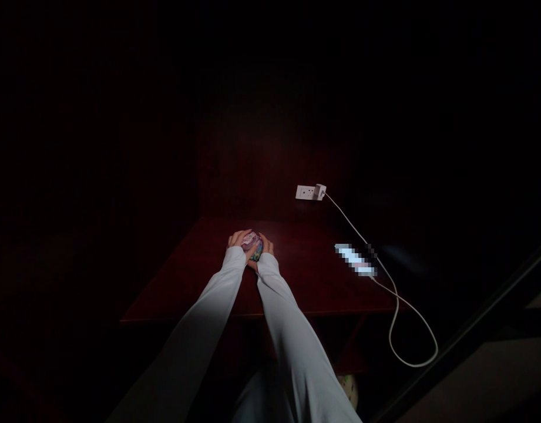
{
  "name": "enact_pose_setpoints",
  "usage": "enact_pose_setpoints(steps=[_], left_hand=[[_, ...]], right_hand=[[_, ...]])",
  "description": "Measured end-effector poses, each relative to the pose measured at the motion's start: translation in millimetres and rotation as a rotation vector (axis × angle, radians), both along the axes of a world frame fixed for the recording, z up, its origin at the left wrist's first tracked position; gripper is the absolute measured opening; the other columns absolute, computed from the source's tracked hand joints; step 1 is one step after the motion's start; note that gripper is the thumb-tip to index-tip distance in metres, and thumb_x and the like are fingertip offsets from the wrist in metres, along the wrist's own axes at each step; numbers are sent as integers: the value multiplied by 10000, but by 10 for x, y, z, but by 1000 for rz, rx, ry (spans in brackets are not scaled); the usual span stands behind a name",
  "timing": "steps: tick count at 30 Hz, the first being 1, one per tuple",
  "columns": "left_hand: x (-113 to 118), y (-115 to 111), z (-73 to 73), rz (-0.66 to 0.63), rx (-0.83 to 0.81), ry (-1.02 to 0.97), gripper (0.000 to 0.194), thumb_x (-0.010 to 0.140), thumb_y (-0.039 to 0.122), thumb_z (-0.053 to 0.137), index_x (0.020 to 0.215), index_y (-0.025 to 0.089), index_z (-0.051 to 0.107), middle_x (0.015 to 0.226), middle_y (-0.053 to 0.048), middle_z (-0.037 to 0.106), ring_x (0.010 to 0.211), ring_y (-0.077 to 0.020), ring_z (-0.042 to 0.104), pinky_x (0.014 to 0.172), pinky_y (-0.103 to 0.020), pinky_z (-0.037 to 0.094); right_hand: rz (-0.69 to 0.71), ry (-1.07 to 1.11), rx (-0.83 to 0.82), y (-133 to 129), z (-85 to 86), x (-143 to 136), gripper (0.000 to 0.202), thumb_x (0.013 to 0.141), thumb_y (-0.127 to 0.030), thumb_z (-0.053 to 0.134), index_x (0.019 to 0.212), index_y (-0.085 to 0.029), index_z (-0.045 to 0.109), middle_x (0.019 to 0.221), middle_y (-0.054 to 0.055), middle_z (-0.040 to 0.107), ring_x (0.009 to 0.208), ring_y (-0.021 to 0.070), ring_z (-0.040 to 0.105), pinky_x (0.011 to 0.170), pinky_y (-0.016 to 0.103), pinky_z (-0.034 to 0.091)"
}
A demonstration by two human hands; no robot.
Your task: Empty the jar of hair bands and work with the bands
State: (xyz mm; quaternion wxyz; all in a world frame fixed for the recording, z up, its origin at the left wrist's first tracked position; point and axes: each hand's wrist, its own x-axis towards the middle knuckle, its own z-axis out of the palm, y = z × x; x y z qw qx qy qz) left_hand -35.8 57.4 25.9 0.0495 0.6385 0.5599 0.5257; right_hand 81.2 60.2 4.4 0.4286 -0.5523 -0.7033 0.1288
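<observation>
While 2 white sleeves point(285, 305) reach forward, the left hand point(235, 241) and right hand point(268, 244) curl around a rounded multicoloured object point(252, 239), held between them over a dark red desk point(308, 264); right of the right hand lies a glowing, pixelated phone point(355, 260).

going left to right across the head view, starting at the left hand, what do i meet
Left hand, colourful patterned object, right hand, wall socket, bright pixelated device.
</observation>
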Motion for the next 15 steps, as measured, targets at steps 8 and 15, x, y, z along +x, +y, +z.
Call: enact_pose_setpoints(steps=[8, 15], left_hand=[[-8, 52, -80, 24, 120, -42, 432, 805, 324, 709, 1219, 208, 665, 1220, -101, 635, 1095, -281, 575, 1025, -406, 491], [-53, 142, -103, 88, 243, -177, 350, 854, 286, 649, 1189, 188, 653, 1172, -127, 636, 1083, -273, 594, 1023, -447, 457]], right_hand=[[61, 97, 23, 34, -44, -8, 932, 631, -196, 775, 1470, -294, 381, 1469, 89, 496, 1308, 249, 560, 1052, 350, 500], [52, 243, 8, 75, -76, 26, 990, 555, -233, 824, 1444, -274, 391, 1447, 110, 496, 1244, 299, 592, 1036, 424, 504]])
